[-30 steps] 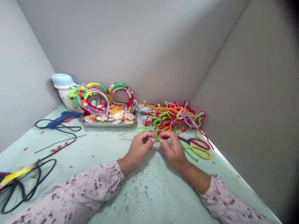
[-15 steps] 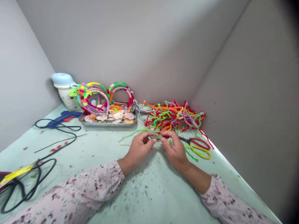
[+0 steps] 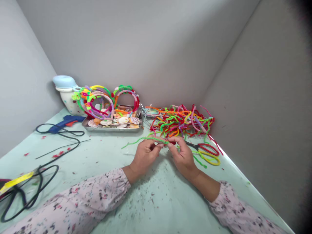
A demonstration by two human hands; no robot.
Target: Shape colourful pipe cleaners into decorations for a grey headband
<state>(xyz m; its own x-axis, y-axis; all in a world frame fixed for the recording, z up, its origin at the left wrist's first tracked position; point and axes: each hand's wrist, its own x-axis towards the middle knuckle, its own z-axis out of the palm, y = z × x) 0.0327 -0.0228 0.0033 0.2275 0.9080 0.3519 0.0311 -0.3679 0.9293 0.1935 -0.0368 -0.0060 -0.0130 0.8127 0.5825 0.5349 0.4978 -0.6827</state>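
Observation:
Between both hands, above the middle of the table, is a green pipe cleaner (image 3: 138, 141) whose loose end trails out to the left over the fingers. My left hand (image 3: 147, 152) pinches it with thumb and forefinger. My right hand (image 3: 180, 154) is closed at the green coil, its fingertips almost touching the left ones. A bit of red fuzzy material shows under the right fingers, along with a thin pale rod or wire, mostly hidden by them. Just right of the right hand lie scissors (image 3: 209, 154) with one red and one yellow handle loop.
Behind the hands is a heap of coloured pipe cleaners (image 3: 182, 122). A metal tray (image 3: 114, 129) holds shells and wrapped headbands (image 3: 101, 105). At left are a blue glue gun (image 3: 63, 123), a white bottle (image 3: 69, 97) with a blue lid, and looped black cable (image 3: 41, 182). Walls enclose the table.
The green pipe cleaner's loose end has shifted slightly and now lies across the top of the left fingers. Both hands stay in nearly the same place.

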